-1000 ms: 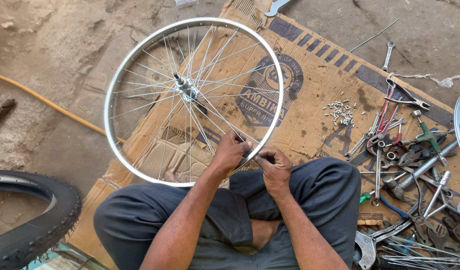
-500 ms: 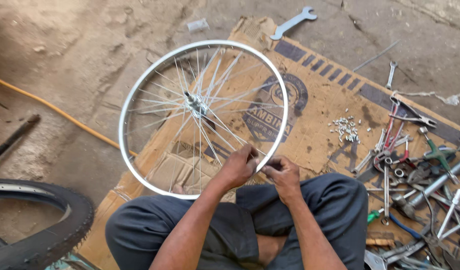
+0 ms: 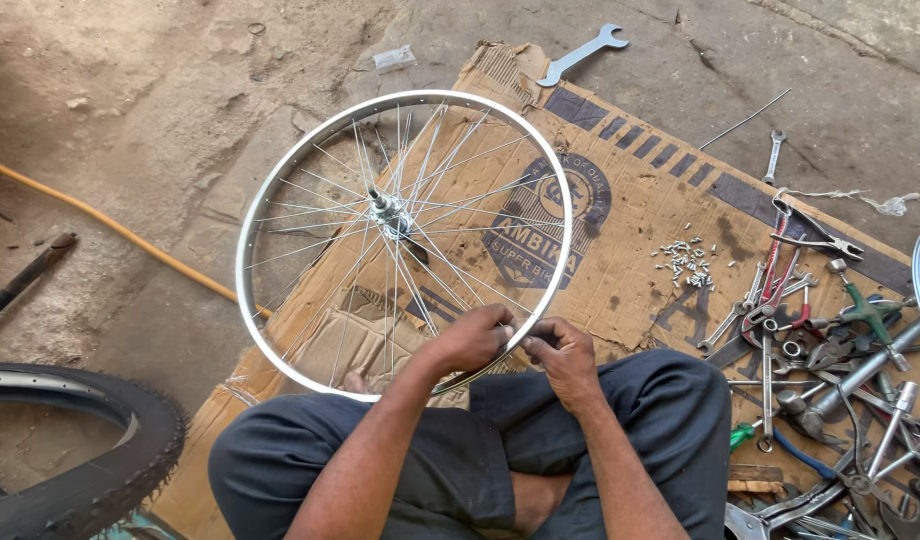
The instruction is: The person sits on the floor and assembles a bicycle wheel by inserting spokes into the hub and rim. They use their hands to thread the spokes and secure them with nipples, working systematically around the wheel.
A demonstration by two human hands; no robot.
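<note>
A bare silver bicycle wheel (image 3: pixel 270 185) with thin spokes and a centre hub (image 3: pixel 390 213) lies flat on brown cardboard (image 3: pixel 640 210) in front of my crossed legs. My left hand (image 3: pixel 472 340) rests on the near rim, its fingers pinched around a spoke end there. My right hand (image 3: pixel 563 352) sits just right of it at the same stretch of rim, fingers closed on something small that I cannot make out.
A pile of small silver spoke nipples (image 3: pixel 686 260) lies on the cardboard. Wrenches, pliers and other tools (image 3: pixel 825 340) crowd the right side. A spanner (image 3: pixel 583 52) lies at the far edge. A black tyre (image 3: pixel 100 470) sits at lower left, an orange hose (image 3: pixel 120 232) crosses the ground.
The view has shifted, so the wheel sits further right and lower in frame. Both hands stay at the near rim, working the same spot.
</note>
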